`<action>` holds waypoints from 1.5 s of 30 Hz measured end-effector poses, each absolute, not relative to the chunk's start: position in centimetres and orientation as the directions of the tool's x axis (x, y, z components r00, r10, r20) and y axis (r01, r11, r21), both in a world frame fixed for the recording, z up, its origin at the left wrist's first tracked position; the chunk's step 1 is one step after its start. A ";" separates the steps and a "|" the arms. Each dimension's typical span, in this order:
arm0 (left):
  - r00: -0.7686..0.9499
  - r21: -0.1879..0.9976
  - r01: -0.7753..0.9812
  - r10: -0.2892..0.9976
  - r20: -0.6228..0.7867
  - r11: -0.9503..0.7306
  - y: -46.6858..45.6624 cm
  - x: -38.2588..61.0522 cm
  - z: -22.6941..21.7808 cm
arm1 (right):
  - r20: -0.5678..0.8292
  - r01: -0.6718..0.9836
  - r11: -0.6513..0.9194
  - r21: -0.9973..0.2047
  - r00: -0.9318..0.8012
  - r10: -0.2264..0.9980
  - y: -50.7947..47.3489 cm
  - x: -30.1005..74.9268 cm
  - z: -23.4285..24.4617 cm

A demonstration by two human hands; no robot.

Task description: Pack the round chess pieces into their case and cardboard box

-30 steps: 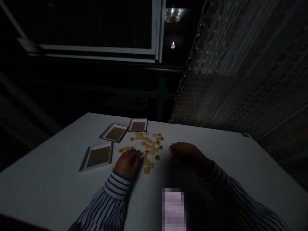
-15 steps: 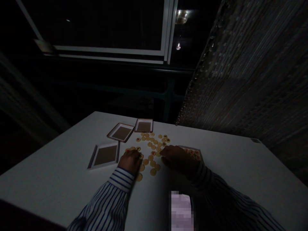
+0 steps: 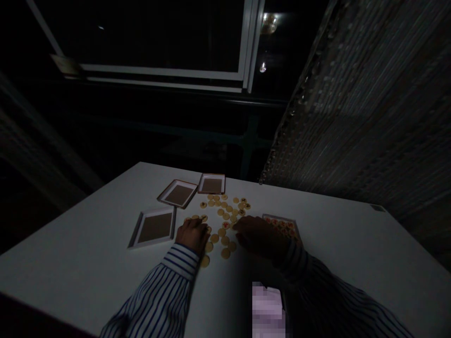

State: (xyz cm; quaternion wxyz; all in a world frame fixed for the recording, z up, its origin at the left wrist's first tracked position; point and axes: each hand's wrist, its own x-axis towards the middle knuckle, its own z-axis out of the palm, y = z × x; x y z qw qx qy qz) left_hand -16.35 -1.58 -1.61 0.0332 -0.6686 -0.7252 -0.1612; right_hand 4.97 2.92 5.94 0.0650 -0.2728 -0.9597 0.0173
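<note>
Several round yellow game pieces (image 3: 225,213) lie scattered on a white table (image 3: 88,263). My left hand (image 3: 192,236) rests on the near left of the pile, fingers curled over pieces. My right hand (image 3: 259,236) lies in shadow at the pile's right side, fingertips touching pieces; its fingers are too dark to read. Behind it a small tray (image 3: 283,224) holds several red-marked pieces. Both arms wear striped sleeves.
Three shallow trays with brown insides stand left and behind the pile: one near left (image 3: 153,227), one further back (image 3: 177,193), one at the rear (image 3: 212,184). A woven blind (image 3: 359,103) hangs to the right. A dark window (image 3: 148,42) faces me.
My right hand has moved left from the tray to the pile, uncovering the tray with red-marked pieces. My left hand stays on the pile's near left. The view has shifted slightly.
</note>
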 end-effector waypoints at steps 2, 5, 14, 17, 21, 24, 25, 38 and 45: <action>-0.105 0.169 0.984 0.962 0.252 0.063 -1.7 -16.2 -1.4 | 0.130 0.523 0.850 -0.070 -0.840 0.527 2.9 5.1 5.9; -0.112 0.152 0.985 0.966 0.234 0.077 -1.7 -16.1 -1.2 | 0.134 0.533 0.844 -0.065 -0.833 0.536 2.7 5.1 6.0; -0.142 0.215 0.973 0.947 0.289 0.080 -1.5 -16.3 -1.6 | 0.135 0.541 0.839 -0.053 -0.829 0.543 2.8 5.6 5.5; -0.127 0.265 0.964 0.936 0.327 0.038 -1.6 -16.4 -0.9 | 0.129 0.558 0.829 -0.043 -0.820 0.558 2.9 5.8 5.5; -0.080 0.331 0.943 0.945 0.317 -0.031 -1.8 -16.3 0.5 | 0.092 0.555 0.830 -0.060 -0.825 0.558 2.9 6.0 5.9; -0.095 0.357 0.933 0.938 0.334 -0.033 -2.0 -15.7 1.3 | 0.077 0.547 0.833 -0.085 -0.830 0.553 2.7 6.3 6.4; -0.100 0.365 0.930 0.932 0.347 -0.036 -2.0 -15.5 1.5 | 0.079 0.552 0.829 -0.089 -0.826 0.558 2.7 6.5 6.6; -0.168 0.618 0.765 0.869 0.465 -0.183 -2.5 -10.5 2.6 | 0.199 0.550 0.828 -0.110 -0.804 0.560 2.3 9.3 7.0; -0.164 0.688 0.698 0.892 0.422 -0.197 -2.3 -7.7 2.8 | 0.254 0.579 0.793 -0.188 -0.752 0.609 2.5 11.2 6.5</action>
